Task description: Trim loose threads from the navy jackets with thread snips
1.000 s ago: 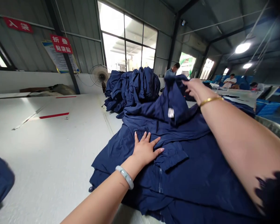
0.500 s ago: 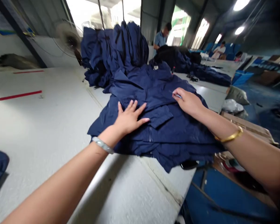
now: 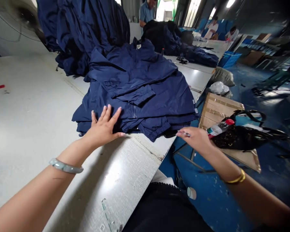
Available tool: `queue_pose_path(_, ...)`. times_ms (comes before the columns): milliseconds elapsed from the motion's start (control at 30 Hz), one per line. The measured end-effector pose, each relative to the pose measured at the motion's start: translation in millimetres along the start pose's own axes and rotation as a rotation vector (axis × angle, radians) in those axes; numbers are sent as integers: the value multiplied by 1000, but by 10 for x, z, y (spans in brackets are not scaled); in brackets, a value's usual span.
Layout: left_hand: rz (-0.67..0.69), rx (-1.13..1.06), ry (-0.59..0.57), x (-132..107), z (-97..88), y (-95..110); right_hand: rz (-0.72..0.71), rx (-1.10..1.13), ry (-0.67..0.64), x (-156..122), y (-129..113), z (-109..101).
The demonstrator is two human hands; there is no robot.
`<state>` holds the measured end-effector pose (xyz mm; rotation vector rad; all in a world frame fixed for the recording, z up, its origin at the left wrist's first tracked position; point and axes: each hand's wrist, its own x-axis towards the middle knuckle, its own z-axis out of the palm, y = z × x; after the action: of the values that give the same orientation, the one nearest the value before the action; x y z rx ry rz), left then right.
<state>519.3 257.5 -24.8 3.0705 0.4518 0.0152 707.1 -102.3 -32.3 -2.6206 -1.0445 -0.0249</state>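
A navy blue jacket (image 3: 135, 69) with a front zip lies spread on top of more navy garments on the table. One sleeve (image 3: 137, 96) is folded across its front. My left hand (image 3: 103, 127) rests with fingers spread on the near left hem, its thumb at the cloth's edge. My right hand (image 3: 195, 137) is off the jacket, just past the table's right edge, with fingers pinched around a small slim metal tool (image 3: 185, 134). Most of that tool is hidden by the fingers, so its kind does not show.
Navy garments rise in a tall pile (image 3: 87, 25) behind the jacket. A fan (image 3: 26, 17) stands at the far left. Beyond my right hand, a cardboard box (image 3: 212, 108) bears a bottle (image 3: 218, 129) and a black bag (image 3: 241, 138). Several people work further back.
My right hand has moved off the jacket's upper right part, back past the table edge. My left hand has slid down to the near hem. The view has swung right and down.
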Motion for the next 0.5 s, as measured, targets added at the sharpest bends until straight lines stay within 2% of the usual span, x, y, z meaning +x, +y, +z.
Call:
queue_pose_path(67, 88, -8, 49, -103, 5, 236, 35, -23, -24, -109, -79, 141)
queue_pose_path(167, 240, 12, 150, -227, 60, 620, 141, -60, 20, -167, -176, 308)
queue_pose_path(300, 374, 66, 279, -141, 114, 1033, 228, -103, 71, -121, -318, 379)
queue_pose_path(400, 389, 73, 309, 73, 128, 1179, 281, -147, 81, -74, -436, 397)
queue_pose_path(500, 366, 63, 298, 276, 167, 1198, 281, -157, 97, -21, -525, 439)
